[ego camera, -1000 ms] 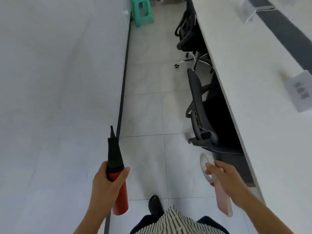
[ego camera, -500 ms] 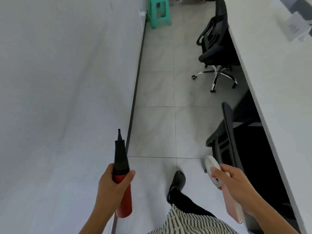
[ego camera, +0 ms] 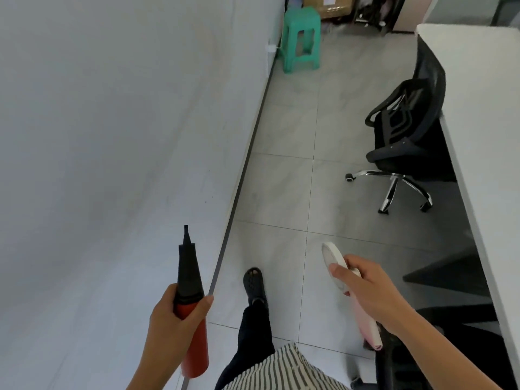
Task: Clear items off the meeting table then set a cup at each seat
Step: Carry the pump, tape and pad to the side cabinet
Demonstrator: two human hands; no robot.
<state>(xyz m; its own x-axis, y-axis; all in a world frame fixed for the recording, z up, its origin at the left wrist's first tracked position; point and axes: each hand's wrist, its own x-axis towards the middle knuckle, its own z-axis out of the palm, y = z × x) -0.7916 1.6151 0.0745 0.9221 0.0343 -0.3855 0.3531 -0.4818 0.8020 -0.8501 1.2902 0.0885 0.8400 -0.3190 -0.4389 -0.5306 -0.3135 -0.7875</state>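
My left hand (ego camera: 171,325) grips a red hand pump (ego camera: 191,308) with a black pointed nozzle that sticks upward. A white roll of tape (ego camera: 333,263) is pinched in my right hand (ego camera: 365,291), and a pale pink flat item (ego camera: 365,323) held in the same hand hangs down below the wrist. The white meeting table (ego camera: 478,88) runs along the right edge of the view; its visible surface is bare. No cups are in sight.
A white wall (ego camera: 112,136) fills the left side. The grey tiled aisle (ego camera: 284,187) runs ahead between wall and table. A black office chair (ego camera: 405,136) is tucked against the table. A green plastic stool (ego camera: 301,38) and cardboard boxes (ego camera: 327,5) stand at the far end.
I have walked forward along the aisle: the near chair has passed out of sight, the far chair and green stool have come closer. Both hands keep their hold.
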